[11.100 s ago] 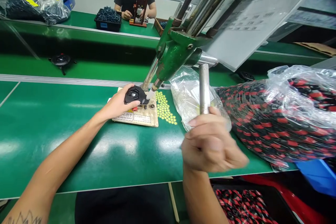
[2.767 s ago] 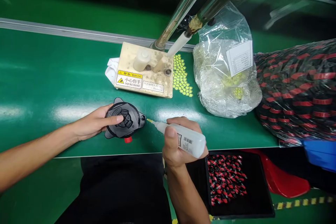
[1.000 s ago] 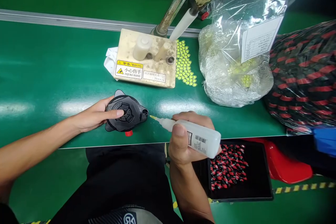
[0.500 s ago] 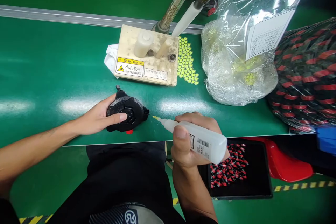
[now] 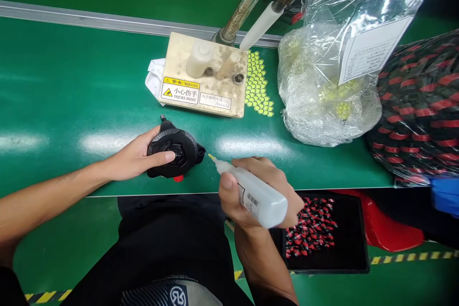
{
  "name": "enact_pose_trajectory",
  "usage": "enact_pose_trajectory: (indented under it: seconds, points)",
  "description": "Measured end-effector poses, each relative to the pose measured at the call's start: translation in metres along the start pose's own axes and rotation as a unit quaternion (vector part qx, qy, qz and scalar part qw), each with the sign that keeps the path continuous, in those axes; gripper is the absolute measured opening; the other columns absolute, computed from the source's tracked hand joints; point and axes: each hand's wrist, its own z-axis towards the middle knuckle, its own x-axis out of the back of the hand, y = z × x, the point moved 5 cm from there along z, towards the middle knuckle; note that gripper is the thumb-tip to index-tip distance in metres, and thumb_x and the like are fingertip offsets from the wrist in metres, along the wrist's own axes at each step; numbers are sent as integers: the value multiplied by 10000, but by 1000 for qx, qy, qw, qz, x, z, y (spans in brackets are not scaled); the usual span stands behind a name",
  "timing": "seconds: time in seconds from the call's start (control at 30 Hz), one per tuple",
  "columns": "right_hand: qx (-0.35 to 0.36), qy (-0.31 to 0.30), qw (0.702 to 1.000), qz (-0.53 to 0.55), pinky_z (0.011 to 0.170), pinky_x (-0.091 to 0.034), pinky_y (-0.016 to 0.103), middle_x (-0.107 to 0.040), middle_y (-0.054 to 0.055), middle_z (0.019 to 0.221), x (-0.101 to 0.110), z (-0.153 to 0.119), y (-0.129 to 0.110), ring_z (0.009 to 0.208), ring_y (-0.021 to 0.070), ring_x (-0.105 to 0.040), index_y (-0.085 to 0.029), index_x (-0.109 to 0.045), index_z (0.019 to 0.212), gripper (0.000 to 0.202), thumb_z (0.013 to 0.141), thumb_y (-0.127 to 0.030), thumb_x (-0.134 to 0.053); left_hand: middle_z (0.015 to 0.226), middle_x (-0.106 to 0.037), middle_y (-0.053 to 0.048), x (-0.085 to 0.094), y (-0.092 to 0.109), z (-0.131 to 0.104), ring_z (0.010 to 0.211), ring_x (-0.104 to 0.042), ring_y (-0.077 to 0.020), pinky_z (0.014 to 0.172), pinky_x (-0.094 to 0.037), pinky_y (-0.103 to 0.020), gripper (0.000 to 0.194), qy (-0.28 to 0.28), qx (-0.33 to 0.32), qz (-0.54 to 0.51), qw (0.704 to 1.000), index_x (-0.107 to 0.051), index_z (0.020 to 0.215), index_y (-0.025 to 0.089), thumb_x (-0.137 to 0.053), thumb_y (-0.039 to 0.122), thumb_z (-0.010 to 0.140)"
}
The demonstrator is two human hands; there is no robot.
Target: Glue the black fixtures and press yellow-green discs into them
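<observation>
My left hand [image 5: 145, 157] grips a round black plastic part [image 5: 185, 144], thumb over its hub and fingers hidden beneath. The part has a small red knob [image 5: 178, 178] on its near side, a stub at the top left and a pointed lug at its right. In my right hand [image 5: 258, 177] is a white translucent squeeze bottle [image 5: 263, 203] with a printed label, its fingers wrapped round the body. The bottle's thin yellowish tip [image 5: 212, 157] points left and sits close by the lug; whether they touch I cannot tell.
A cream press block [image 5: 204, 95] with a warning sticker stands behind, with yellow round pieces [image 5: 258, 86] beside it. A clear plastic bag [image 5: 322, 119] and bagged red-black parts [image 5: 419, 114] lie right. Below is a black tray [image 5: 349, 239] of red-black pieces, near a red stool [image 5: 390, 229].
My right hand has brought the bottle left, and its tip is nearer the black part's lug. The bottle is angled more steeply. My left hand keeps its hold.
</observation>
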Motion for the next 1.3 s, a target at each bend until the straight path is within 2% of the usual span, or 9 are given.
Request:
enact_pose_trajectory:
  seconds: [0.17, 0.33, 0.5, 0.63, 0.77, 0.93, 1.03, 1.13, 1.3]
  points:
    - [-9, 63, 996, 66, 452, -439, 291, -674, 16, 726, 5, -5, 7, 527, 152, -584, -184, -673, 955, 155, 964, -337, -698, 1284, -743, -113, 0, -2, 4, 1098, -726, -293, 875, -614, -334, 570, -11, 12, -51, 999, -633, 1344, 178, -759, 530, 914]
    - [-263, 128, 916, 273, 501, -500, 308, -658, 1, 778, 24, -36, 57, 574, 177, -630, -205, -714, 1050, 297, 904, -462, -750, 1214, -762, -125, 3, -6, 7, 985, -733, -265, 766, -589, -307, 576, -27, 37, -59, 997, -632, 1356, 184, -722, 562, 931]
    - [-400, 112, 856, 309, 770, -612, 365, -756, 36, 949, 34, -76, 114, 859, 217, -750, -223, -694, 1108, 365, 809, -359, -852, 866, -744, -47, 27, 10, 7, 737, -647, -196, 649, -472, -281, 468, 31, -17, 210, 977, -729, 1005, 185, -563, 622, 988]
    - [-385, 131, 895, 185, 876, -581, 372, -766, 97, 1043, 42, -86, 151, 982, 227, -748, -174, -682, 1123, 384, 842, -375, -849, 700, -661, -2, 49, 23, 6, 615, -554, -156, 631, -397, -285, 411, 164, -99, 368, 910, -701, 888, 199, -485, 521, 1025]
    - [-390, 91, 907, 129, 916, -575, 394, -738, 132, 1151, 41, -86, 167, 1055, 235, -718, -182, -621, 1121, 399, 873, -438, -800, 760, -693, -5, 54, 16, 12, 696, -605, -174, 687, -439, -279, 383, 199, -119, 359, 904, -681, 878, 212, -478, 504, 1020]
    - [-233, 235, 937, -110, 897, -585, 457, -649, 119, 1169, 62, -85, 116, 1094, 275, -663, -209, -575, 1265, 440, 883, -323, -763, 733, -658, 5, 52, 9, 16, 684, -571, -176, 660, -437, -270, 405, 193, -111, 349, 910, -667, 861, 221, -481, 547, 1014]
    - [-125, 62, 983, -119, 782, -593, 398, -647, 76, 970, 30, -65, 91, 887, 238, -665, -204, -616, 1284, 299, 986, -220, -595, 726, -653, 7, 51, 10, 15, 673, -564, -175, 653, -432, -266, 407, 184, -111, 345, 914, -669, 852, 223, -497, 556, 1009]
    - [-191, -178, 959, -113, 780, -600, 384, -659, 140, 1081, -18, -37, 109, 934, 257, -675, -127, -486, 1507, 479, 1047, -261, -460, 738, -662, -2, 52, 12, 14, 678, -565, -176, 658, -431, -265, 397, 184, -118, 350, 911, -669, 844, 214, -512, 541, 1004]
    - [-286, -277, 893, -208, 854, -573, 436, -632, 235, 1257, -41, -11, 147, 1037, 334, -662, -43, -535, 1464, 502, 1033, -294, -477, 771, -685, -16, 49, 17, 13, 718, -586, -184, 701, -448, -273, 398, 177, -122, 359, 908, -675, 858, 202, -496, 522, 1011]
